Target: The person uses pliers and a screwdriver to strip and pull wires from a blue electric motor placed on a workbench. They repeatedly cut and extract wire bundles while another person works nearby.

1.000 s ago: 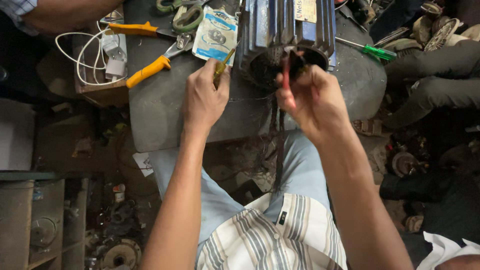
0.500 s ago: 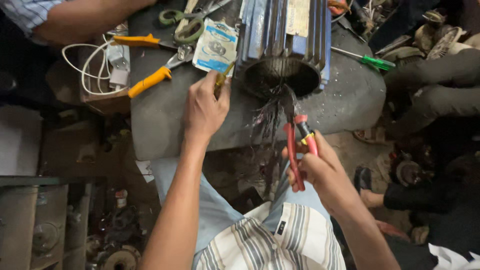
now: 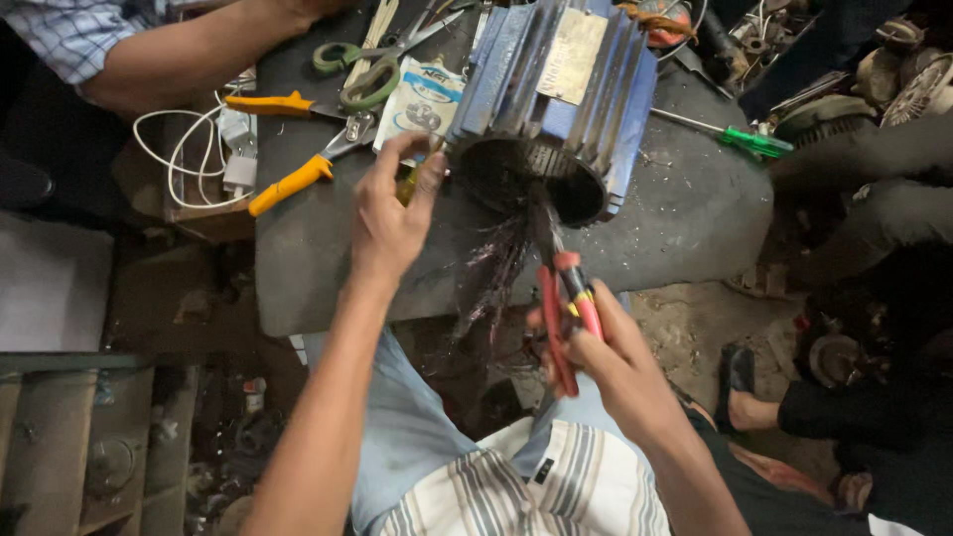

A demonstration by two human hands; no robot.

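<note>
The right hand (image 3: 620,362) grips red-handled pliers (image 3: 561,288) tight; their long body points up into the open end of the blue ribbed metal motor shell (image 3: 551,94), lying at the bench's (image 3: 328,268) near edge; thin shiny wires (image 3: 496,268) hang down; the left hand (image 3: 387,213) pinches a small yellow-handled tool (image 3: 415,179).

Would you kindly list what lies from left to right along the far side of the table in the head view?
White cable → orange-handled pliers → green-handled scissors → left hand → blue motor housing → green screwdriver.
</note>
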